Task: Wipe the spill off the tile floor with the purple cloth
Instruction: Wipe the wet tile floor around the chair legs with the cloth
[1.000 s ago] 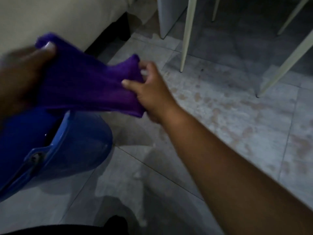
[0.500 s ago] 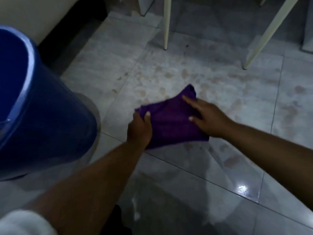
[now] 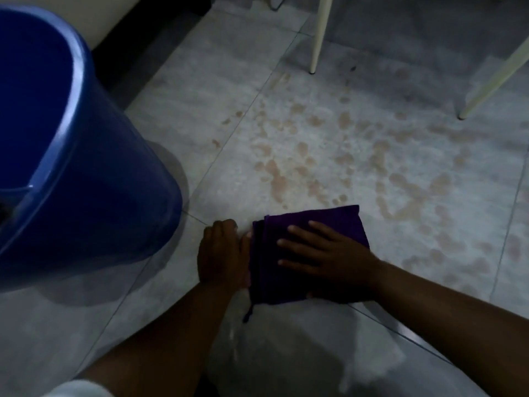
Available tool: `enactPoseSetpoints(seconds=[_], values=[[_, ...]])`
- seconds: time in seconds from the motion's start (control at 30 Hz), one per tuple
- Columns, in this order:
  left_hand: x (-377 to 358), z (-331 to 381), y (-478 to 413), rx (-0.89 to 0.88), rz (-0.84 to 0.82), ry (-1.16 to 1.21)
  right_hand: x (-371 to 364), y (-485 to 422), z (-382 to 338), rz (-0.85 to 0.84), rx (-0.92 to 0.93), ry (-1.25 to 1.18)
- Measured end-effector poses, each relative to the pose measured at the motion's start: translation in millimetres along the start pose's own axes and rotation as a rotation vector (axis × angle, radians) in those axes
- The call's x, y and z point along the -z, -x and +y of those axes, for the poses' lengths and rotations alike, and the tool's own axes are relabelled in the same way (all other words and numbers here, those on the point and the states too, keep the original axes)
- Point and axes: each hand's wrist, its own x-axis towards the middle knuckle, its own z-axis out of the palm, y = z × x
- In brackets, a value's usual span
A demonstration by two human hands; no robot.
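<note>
The purple cloth [image 3: 329,222], folded, lies flat on the grey tile floor [image 3: 200,90]. My right hand [image 3: 323,262] presses down on top of it with fingers spread. My left hand [image 3: 221,253] rests on the floor beside the cloth's left edge, its thumb side touching the fabric. The spill [image 3: 357,156] is a wide scatter of reddish-brown blotches on the tiles just beyond and to the right of the cloth.
A large blue bucket [image 3: 86,173] stands on the floor at the left, close to my left hand. Two cream chair legs [image 3: 319,35] [image 3: 492,78] stand at the far side of the spill. A dark gap under pale furniture runs along the top left.
Both hands brought the cloth down from the air beside the bucket to the floor. It now lies flat, my right hand moved on top and my left slid to its edge.
</note>
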Motion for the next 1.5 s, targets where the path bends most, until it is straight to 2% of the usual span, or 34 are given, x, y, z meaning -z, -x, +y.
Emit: enactPoseSetpoints(seconds=[0.1,0.17,0.33,0.4,0.5,0.57,0.63,0.7,0.8,0.87,0.97,1.03,1.13,1.27,1.4,1.5], values=[[-5,-3,-20,-0.102,-0.015,-0.03,-16,-23,16,-0.103,0.023,-0.108],[-12,-5,-33,-0.152,-0.078,-0.049,-21,-31,35,-0.085,-0.003,-0.158],[-23,-17,-62,-0.177,-0.098,-0.118,-19,-63,91,-0.06,-0.117,-0.09],[-27,-19,-65,-0.178,-0.088,-0.144,-14,-79,126,-0.061,-0.25,-0.062],[-30,-19,-66,-0.167,-0.094,-0.167,-8,-94,168,-0.06,-0.596,-0.088],[-29,-17,-65,-0.162,-0.113,-0.161,-7,-104,175,-0.052,-0.807,-0.152],[-26,-16,-63,-0.143,-0.102,-0.13,-4,-118,160,-0.043,-0.902,-0.181],[-23,-15,-63,-0.078,-0.056,-0.042,-6,-124,129,-0.019,-0.795,-0.175],[-18,-20,-65,-0.014,0.065,0.108,-17,-111,64,-0.021,-0.296,-0.119],[-14,-26,-64,0.0,0.078,0.141,-25,-81,21,0.031,-0.025,-0.135],[-9,-27,-66,-0.026,0.049,0.141,-23,-33,-12,0.073,0.119,-0.359],[-8,-28,-70,-0.077,0.055,0.128,-20,-17,0,0.011,0.212,-0.344],[-9,-33,-77,-0.098,0.052,0.093,-21,-13,51,-0.05,0.183,-0.249],[-10,-40,-76,-0.097,0.026,0.052,-14,-45,126,-0.07,-0.122,-0.057],[-13,-37,-73,-0.047,0.008,0.049,-1,-131,143,-0.069,-0.342,-0.083],[-17,-35,-81,-0.005,0.017,0.016,1,-203,138,-0.014,-0.406,-0.091]])
